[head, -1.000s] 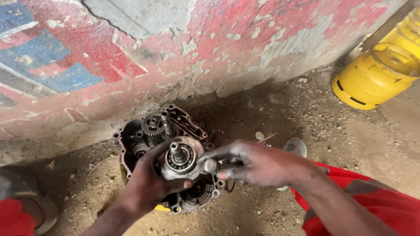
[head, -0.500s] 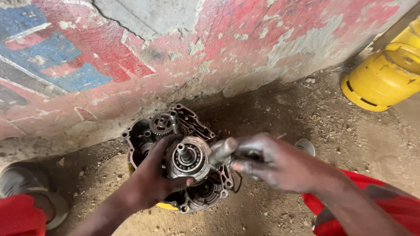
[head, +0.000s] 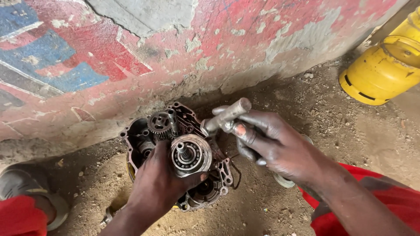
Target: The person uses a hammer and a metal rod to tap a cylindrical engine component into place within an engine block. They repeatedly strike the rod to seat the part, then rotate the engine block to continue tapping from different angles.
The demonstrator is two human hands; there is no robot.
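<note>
An open, greasy engine case half [head: 218,175] lies on the dirt ground by a painted wall, with gears [head: 160,123] showing at its upper left. My left hand [head: 157,183] holds a round metal clutch-like assembly [head: 191,154] with a splined shaft over the case. Just right of the assembly, my right hand [head: 278,146] grips a grey metal cylindrical tool [head: 225,116] that points up and to the right.
A red, blue and grey peeling wall [head: 175,52] runs along the back. At the top right stands a yellow gas cylinder [head: 383,65]. Red trouser legs [head: 393,205] and a grey shoe [head: 26,188] sit at the frame's lower corners. Dirt ground surrounds everything.
My right hand has raised and tilted the metal tool upward, away from the round assembly. My left hand still holds the assembly over the case. The view has shifted slightly.
</note>
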